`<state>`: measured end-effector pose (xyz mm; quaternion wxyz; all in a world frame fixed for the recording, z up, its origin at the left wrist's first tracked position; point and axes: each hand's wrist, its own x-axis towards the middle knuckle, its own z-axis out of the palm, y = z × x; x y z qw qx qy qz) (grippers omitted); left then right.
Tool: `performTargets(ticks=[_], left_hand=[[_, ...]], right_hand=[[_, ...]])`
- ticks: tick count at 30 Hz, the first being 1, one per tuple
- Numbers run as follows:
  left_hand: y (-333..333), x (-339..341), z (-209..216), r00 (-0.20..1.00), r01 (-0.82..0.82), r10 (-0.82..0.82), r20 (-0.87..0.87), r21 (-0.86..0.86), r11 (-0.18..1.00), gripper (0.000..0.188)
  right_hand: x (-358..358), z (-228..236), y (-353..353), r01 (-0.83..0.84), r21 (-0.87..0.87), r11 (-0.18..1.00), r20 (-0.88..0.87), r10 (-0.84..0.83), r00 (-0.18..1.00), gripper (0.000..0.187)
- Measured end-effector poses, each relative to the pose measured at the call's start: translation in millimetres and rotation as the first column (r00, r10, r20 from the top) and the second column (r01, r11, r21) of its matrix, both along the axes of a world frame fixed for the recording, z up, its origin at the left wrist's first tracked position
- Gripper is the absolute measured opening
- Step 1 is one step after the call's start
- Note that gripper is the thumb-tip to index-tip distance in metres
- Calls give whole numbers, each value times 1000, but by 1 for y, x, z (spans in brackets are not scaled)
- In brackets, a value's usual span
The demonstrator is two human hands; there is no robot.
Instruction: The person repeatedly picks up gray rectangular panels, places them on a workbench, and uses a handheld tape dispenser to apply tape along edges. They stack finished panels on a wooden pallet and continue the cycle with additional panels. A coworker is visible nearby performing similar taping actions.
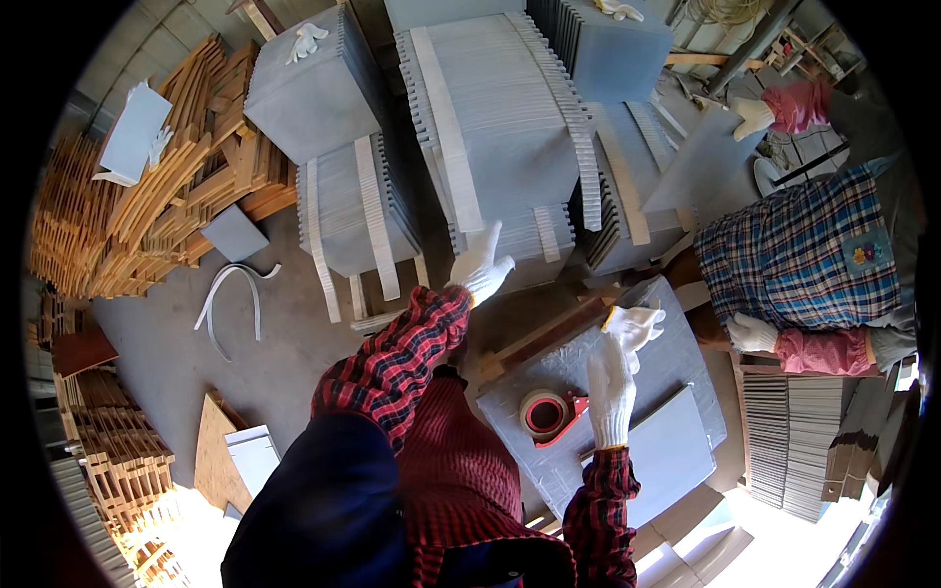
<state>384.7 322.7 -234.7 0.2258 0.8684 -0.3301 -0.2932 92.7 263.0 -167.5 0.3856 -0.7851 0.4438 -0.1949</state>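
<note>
My left hand [480,269], in a white knit glove, is raised beside the stacked grey panels [505,108], fingers apart and nothing in them. Over the worktable [520,392] is my right hand [612,402], gloved too, its fingers together against a loose white glove [642,328] with a yellow cuff. The glove's far end hangs past my fingertips; my thumb is hard to make out. Left of my right wrist, a red tape dispenser [573,421] with a tape roll [542,416] lies on the table. A flat grey panel [667,451] rests nearer to me.
At the right, a co-worker in a plaid apron [794,255] holds a grey panel [701,162] with one gloved hand [753,118]. More panel stacks [319,93] stand ahead, a glove [307,42] on one. Wooden pallets [186,167] and a curled white strip [230,284] lie left.
</note>
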Motion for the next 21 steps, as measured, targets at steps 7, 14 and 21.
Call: performTargets(ticks=[7,14,21], left_hand=[[-1,101,64,856,158,106,506,-450,879,78],[-18,156,53,730,332,16,684,-375,866,42],[-22,165,67,784,322,-62,618,-320,891,50]], right_hand=[[281,-32,-84,-278,-509,815,-259,163,952,67],[351,-26,-104,-389,-532,752,-399,182,899,69],[343,-26,-102,-375,-611,697,-412,124,903,62]])
